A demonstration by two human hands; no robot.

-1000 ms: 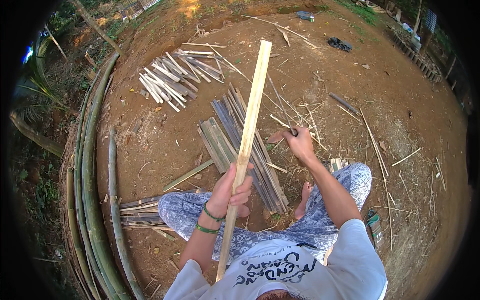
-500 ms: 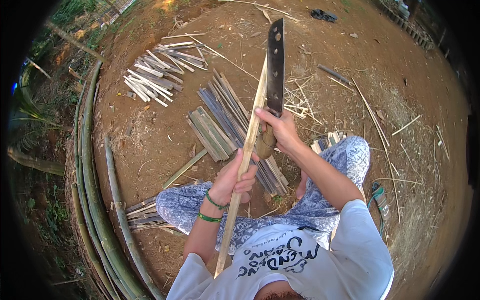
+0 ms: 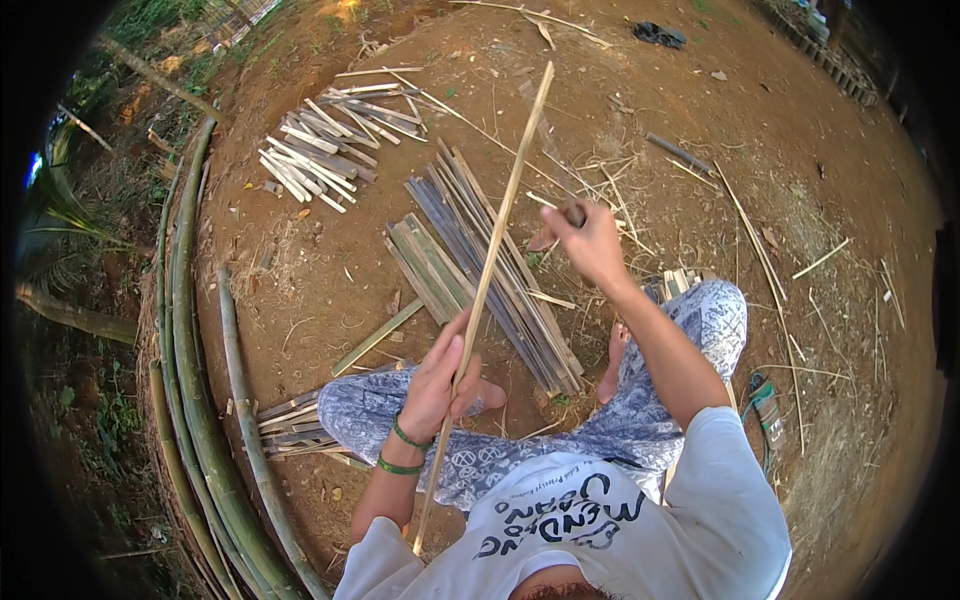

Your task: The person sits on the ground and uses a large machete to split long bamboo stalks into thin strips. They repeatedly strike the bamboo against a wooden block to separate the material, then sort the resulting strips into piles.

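My left hand (image 3: 432, 388) is closed around a long, pale bamboo strip (image 3: 512, 190), which slants from near my shirt up to the far side. In my right hand (image 3: 594, 248), to the right of the strip, is a machete (image 3: 574, 213). Its handle end shows at my fist, while the blade is smeared by motion and hard to make out. Strip and right hand are apart. Under the strip, on the ground between my feet, lies a stack of dark and greenish bamboo slats (image 3: 500, 285).
A loose pile of short cut bamboo pieces (image 3: 320, 150) lies at the far left. Long green bamboo poles (image 3: 185, 300) run along the left side. More slats (image 3: 295, 425) are beside my left knee. Thin shavings (image 3: 625, 200) litter the soil, and a sandal (image 3: 768, 412) lies right of my knee.
The machete has swung away from alongside the strip and turned, with my right hand shifting right. My left hand has moved slightly down and left, its grip loosening around the strip.
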